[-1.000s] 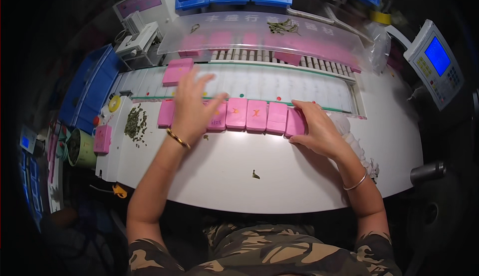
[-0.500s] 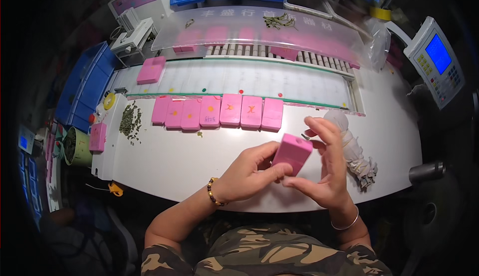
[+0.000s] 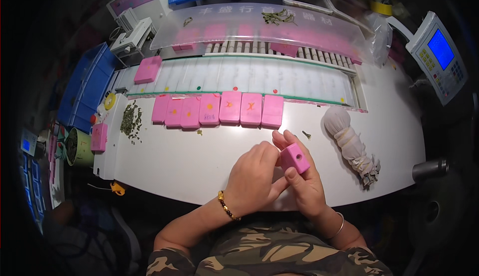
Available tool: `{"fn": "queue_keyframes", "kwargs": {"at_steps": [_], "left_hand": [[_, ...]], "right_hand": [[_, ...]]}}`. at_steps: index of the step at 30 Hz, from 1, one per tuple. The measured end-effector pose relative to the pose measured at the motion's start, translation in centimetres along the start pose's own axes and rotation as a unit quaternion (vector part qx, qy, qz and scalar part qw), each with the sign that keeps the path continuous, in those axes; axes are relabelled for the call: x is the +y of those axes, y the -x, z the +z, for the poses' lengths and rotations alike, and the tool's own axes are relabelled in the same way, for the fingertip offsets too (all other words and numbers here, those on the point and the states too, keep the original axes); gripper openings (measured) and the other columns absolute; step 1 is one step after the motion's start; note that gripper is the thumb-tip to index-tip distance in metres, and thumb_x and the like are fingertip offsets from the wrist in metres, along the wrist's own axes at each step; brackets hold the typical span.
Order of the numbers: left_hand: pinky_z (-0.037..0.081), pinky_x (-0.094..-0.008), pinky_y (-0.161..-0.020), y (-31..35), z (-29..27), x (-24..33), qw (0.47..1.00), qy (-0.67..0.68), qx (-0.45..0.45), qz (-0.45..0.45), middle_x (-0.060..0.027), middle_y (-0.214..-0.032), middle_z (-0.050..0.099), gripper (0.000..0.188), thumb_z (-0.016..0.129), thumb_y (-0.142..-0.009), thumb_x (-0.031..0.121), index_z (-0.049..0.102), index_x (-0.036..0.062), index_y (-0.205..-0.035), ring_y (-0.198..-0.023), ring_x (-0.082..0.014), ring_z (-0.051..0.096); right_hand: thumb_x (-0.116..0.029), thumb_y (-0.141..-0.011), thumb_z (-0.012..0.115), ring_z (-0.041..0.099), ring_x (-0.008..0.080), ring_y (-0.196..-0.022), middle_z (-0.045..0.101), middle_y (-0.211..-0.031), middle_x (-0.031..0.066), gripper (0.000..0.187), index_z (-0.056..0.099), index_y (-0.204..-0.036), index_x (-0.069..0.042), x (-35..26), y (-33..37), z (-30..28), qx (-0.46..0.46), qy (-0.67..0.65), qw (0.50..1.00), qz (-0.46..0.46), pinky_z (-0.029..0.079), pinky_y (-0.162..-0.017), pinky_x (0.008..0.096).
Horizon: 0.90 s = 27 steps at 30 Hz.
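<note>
The right hand [image 3: 308, 190] pinches a pink block [image 3: 290, 157], holed end facing up; the left hand [image 3: 252, 176] curls just left, whether gripping I cannot tell.

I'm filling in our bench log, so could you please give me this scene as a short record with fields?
Right hand: holding a small pink rectangular block, round hole in its visible face
Left hand: fingers bent, close beside that block; contact unclear
Row: seven upright-looking pink rectangular blocks side by side on the white tabletop
Beyond row: single pink block
Right side: off-white wrapped bundle
Left side: loose green scraps
</note>
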<state>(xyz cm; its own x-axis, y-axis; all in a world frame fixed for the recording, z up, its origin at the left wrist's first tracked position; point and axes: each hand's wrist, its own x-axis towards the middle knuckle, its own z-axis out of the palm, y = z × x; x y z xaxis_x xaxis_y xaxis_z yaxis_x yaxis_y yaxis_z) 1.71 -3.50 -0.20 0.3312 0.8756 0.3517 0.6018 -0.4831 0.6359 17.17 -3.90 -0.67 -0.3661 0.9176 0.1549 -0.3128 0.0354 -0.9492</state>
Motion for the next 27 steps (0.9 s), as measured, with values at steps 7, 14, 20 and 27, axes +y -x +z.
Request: {"fn": "queue_keyframes", "kwargs": {"at_steps": [7,14,20,27], "left_hand": [[0.048,-0.0423,-0.066,0.2,-0.7,0.0,0.999,-0.004,-0.045,0.016,-0.0138,-0.087,0.055,0.028,0.069,-0.079,0.014,0.053,0.0009,-0.096,-0.077,-0.0316,0.058],[0.047,-0.0414,-0.063,0.4,-0.9,1.0,0.996,-0.019,-0.006,0.087,-0.0121,-0.077,0.055,0.012,0.066,-0.081,0.009,0.056,0.0033,-0.085,-0.07,-0.0313,0.059],[0.045,-0.0317,-0.059,0.0,-2.7,0.0,0.949,0.299,-0.097,-0.001,-0.0101,-0.069,0.056,0.018,0.053,-0.096,0.016,0.057,0.0011,-0.087,-0.061,-0.0229,0.054],[0.044,-0.0269,-0.064,-0.6,-2.0,-1.3,0.748,0.616,-0.123,-0.216,-0.0031,-0.072,0.057,0.03,0.043,-0.104,0.021,0.057,0.0002,-0.088,-0.067,-0.0105,0.054]], "right_hand": [[-0.013,-0.103,0.051,0.039,0.0248,-0.14,0.041,-0.15,0.0192,0.054,0.029,-0.15,0.003,-0.1,0.3,-0.6,0.011,-0.05,0.998,0.046,0.033,-0.115,0.0381],[-0.02,-0.103,0.051,0.054,0.0279,-0.128,0.056,-0.134,0.0238,0.045,0.044,-0.139,0.007,0.2,0.6,-1.3,0.001,-0.101,0.993,0.067,0.04,-0.11,0.0401],[-0.041,-0.099,0.055,0.056,0.0313,-0.124,0.059,-0.13,0.0247,0.058,0.051,-0.132,0.007,0.4,-0.1,-2.7,-0.038,-0.197,0.976,0.086,0.042,-0.108,0.0439],[-0.042,-0.104,0.043,0.052,0.0281,-0.127,0.051,-0.14,0.0212,0.059,0.046,-0.138,0.006,1.1,-1.1,-2.8,-0.042,-0.399,0.903,0.156,0.04,-0.11,0.0437]]}}
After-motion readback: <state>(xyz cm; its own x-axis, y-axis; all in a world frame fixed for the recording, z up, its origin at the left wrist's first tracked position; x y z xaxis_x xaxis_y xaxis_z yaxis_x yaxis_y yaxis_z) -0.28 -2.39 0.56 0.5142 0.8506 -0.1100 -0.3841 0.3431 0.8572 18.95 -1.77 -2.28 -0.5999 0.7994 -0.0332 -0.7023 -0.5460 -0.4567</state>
